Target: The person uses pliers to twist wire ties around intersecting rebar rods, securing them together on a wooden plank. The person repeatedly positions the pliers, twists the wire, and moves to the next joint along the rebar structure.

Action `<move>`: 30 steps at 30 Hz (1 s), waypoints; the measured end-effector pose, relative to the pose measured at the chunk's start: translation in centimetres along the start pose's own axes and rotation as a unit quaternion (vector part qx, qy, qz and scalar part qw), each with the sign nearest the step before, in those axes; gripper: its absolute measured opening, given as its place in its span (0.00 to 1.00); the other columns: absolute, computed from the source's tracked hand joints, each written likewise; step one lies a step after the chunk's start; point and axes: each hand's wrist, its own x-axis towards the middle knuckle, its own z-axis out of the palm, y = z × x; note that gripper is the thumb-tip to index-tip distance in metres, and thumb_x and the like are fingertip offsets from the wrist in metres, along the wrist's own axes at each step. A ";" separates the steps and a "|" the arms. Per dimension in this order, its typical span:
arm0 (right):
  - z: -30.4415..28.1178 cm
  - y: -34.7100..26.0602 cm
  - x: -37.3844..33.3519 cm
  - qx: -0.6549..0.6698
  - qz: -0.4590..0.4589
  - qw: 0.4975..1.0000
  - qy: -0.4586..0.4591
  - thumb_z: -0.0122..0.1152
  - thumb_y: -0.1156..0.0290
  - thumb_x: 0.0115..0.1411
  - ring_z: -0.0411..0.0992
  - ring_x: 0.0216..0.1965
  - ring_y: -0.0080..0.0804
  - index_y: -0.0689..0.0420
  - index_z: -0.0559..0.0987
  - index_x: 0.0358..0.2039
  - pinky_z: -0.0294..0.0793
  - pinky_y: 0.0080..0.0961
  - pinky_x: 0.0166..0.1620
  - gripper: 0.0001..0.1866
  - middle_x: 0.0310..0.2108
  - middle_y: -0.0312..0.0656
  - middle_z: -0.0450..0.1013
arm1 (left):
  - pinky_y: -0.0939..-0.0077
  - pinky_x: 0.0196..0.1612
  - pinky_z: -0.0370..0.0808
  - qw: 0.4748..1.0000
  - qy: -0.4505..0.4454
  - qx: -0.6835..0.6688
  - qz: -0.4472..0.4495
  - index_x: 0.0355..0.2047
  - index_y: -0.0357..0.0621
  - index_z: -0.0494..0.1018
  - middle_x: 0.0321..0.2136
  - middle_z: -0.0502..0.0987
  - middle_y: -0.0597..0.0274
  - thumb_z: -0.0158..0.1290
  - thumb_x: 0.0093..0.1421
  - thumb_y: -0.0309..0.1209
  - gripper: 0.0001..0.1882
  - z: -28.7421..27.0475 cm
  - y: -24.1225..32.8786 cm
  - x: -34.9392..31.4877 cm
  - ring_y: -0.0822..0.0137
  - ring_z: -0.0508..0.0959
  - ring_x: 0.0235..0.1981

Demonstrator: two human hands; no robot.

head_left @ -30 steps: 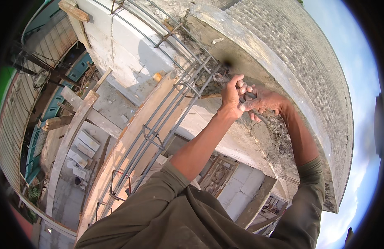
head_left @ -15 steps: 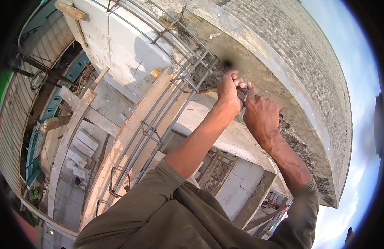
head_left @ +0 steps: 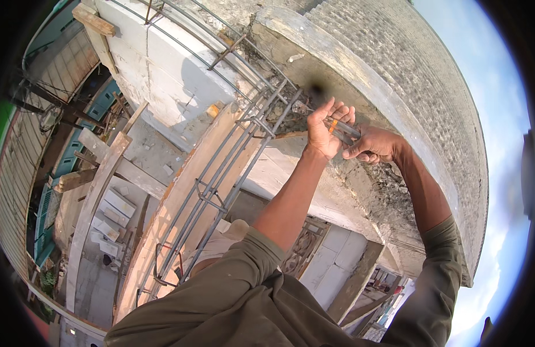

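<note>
Currently on my feed: 1 grey orange-banded tool (head_left: 347, 127), 2 o'clock of centre; L hand (head_left: 325, 132), fingers curled round it; R hand (head_left: 376, 144) at its 4 o'clock end, fingers bent, grip I can't tell; rebar cage (head_left: 206, 192), 9 o'clock

Left fingers (head_left: 340, 112) around orange-banded tool (head_left: 349, 129), near rebar (head_left: 206, 194).

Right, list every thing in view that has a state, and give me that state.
Left hand: curled around the hand tool.
Right hand: fingers curled, by the tool's handles; contact unclear.
Hand tool: held, partly hidden.
Rebar cage: assembled, exposed.
Wooden board: lying along the cage.
Block wall: standing, partly shaded.
Concrete ledge: rough, lower edge ragged.
Sleeves: back from the wrists.
</note>
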 end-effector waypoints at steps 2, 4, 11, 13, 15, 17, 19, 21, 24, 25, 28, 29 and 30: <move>-0.4 0.7 1.3 0.039 0.001 0.999 -0.033 0.75 0.74 0.62 0.57 0.13 0.17 0.58 0.76 0.28 0.50 0.21 0.16 0.12 0.15 0.31 0.65 | 0.56 0.51 0.81 0.999 -0.038 0.014 -0.007 0.22 0.49 0.71 0.18 0.69 0.67 0.60 0.69 0.41 0.19 -2.8 0.4 1.0 0.64 0.77 0.30; -1.0 2.7 2.1 0.100 0.017 0.993 -0.068 0.75 0.74 0.62 0.58 0.12 0.18 0.59 0.77 0.27 0.52 0.21 0.16 0.12 0.15 0.32 0.67 | 0.59 0.45 0.79 1.000 -0.024 0.010 -0.008 0.18 0.54 0.61 0.13 0.61 0.71 0.60 0.65 0.34 0.21 -2.5 -0.1 0.7 0.68 0.68 0.21; 4.9 1.8 0.5 -0.505 -0.234 0.677 0.481 0.68 0.71 0.59 0.75 0.24 0.35 0.64 0.81 0.48 0.75 0.32 0.25 0.17 0.31 0.43 0.77 | 0.66 0.39 0.74 0.995 0.082 -0.019 0.057 0.20 0.56 0.58 0.14 0.57 0.72 0.56 0.62 0.29 0.19 -0.2 0.1 2.0 0.69 0.64 0.18; 6.3 3.2 1.1 -0.596 -0.268 0.430 0.623 0.65 0.72 0.57 0.79 0.34 0.44 0.59 0.79 0.46 0.80 0.41 0.30 0.16 0.36 0.44 0.76 | 0.66 0.38 0.75 0.992 0.109 -0.039 0.057 0.20 0.55 0.58 0.15 0.57 0.72 0.56 0.63 0.29 0.19 0.7 -0.3 2.1 0.68 0.65 0.18; 5.2 6.1 2.8 -0.574 -0.211 0.480 0.629 0.63 0.73 0.58 0.80 0.33 0.45 0.57 0.78 0.42 0.80 0.42 0.30 0.10 0.34 0.44 0.76 | 0.65 0.36 0.75 0.990 0.128 -0.032 0.047 0.22 0.54 0.59 0.16 0.60 0.71 0.55 0.64 0.30 0.17 1.1 -1.7 2.1 0.68 0.67 0.19; 4.9 6.2 3.8 -0.532 -0.178 0.547 0.621 0.63 0.74 0.56 0.81 0.32 0.49 0.56 0.75 0.35 0.82 0.46 0.33 0.07 0.31 0.49 0.78 | 0.65 0.35 0.75 0.984 0.171 -0.013 0.053 0.23 0.54 0.60 0.17 0.61 0.71 0.55 0.64 0.30 0.16 1.4 -1.8 2.2 0.67 0.68 0.19; 5.3 4.8 3.1 -0.511 -0.140 0.639 0.558 0.64 0.74 0.54 0.82 0.33 0.53 0.58 0.77 0.35 0.83 0.48 0.35 0.08 0.29 0.54 0.79 | 0.65 0.35 0.75 0.977 0.206 0.005 0.055 0.25 0.53 0.61 0.17 0.62 0.71 0.55 0.65 0.31 0.14 1.6 -1.6 2.2 0.67 0.69 0.20; 5.2 3.5 1.8 -0.490 -0.123 0.705 0.497 0.65 0.73 0.52 0.82 0.33 0.57 0.60 0.78 0.35 0.83 0.50 0.38 0.10 0.28 0.59 0.79 | 0.65 0.36 0.75 0.970 0.235 0.025 0.048 0.26 0.52 0.63 0.18 0.63 0.71 0.55 0.66 0.32 0.13 1.8 -1.0 1.6 0.67 0.70 0.21; 4.5 2.4 0.9 -0.434 -0.128 0.797 0.401 0.68 0.71 0.51 0.80 0.31 0.56 0.62 0.81 0.34 0.81 0.49 0.37 0.11 0.26 0.58 0.78 | 0.66 0.41 0.77 0.981 0.179 0.070 0.034 0.30 0.51 0.67 0.21 0.66 0.70 0.59 0.69 0.40 0.15 1.3 -0.9 0.2 0.68 0.73 0.26; 3.4 2.5 1.0 -0.392 -0.132 0.839 0.353 0.70 0.69 0.51 0.79 0.28 0.51 0.62 0.82 0.34 0.79 0.46 0.35 0.12 0.23 0.54 0.77 | 0.66 0.43 0.77 0.985 0.154 0.065 0.035 0.33 0.49 0.69 0.23 0.68 0.69 0.59 0.69 0.43 0.15 0.9 -0.9 -0.1 0.68 0.74 0.29; 1.5 2.8 1.8 -0.310 -0.109 0.916 0.231 0.74 0.67 0.55 0.69 0.21 0.35 0.60 0.80 0.32 0.71 0.37 0.26 0.12 0.18 0.40 0.70 | 0.67 0.48 0.79 0.991 0.108 0.067 0.047 0.43 0.43 0.74 0.29 0.74 0.64 0.61 0.70 0.49 0.21 -0.2 -0.7 -0.6 0.66 0.79 0.38; 1.3 2.6 1.8 -0.288 -0.093 0.932 0.198 0.75 0.67 0.57 0.65 0.18 0.30 0.59 0.78 0.31 0.67 0.33 0.23 0.13 0.17 0.35 0.68 | 0.67 0.49 0.79 0.989 0.114 0.083 0.048 0.47 0.40 0.74 0.31 0.76 0.62 0.61 0.70 0.50 0.24 -0.3 -0.6 -0.7 0.65 0.80 0.42; 1.2 2.5 1.6 -0.187 -0.050 0.973 0.123 0.74 0.66 0.59 0.62 0.17 0.26 0.57 0.76 0.28 0.62 0.30 0.21 0.13 0.16 0.32 0.65 | 0.67 0.50 0.80 0.987 0.119 0.099 0.051 0.50 0.38 0.74 0.34 0.77 0.60 0.61 0.70 0.51 0.27 -0.2 -0.6 -0.9 0.64 0.81 0.45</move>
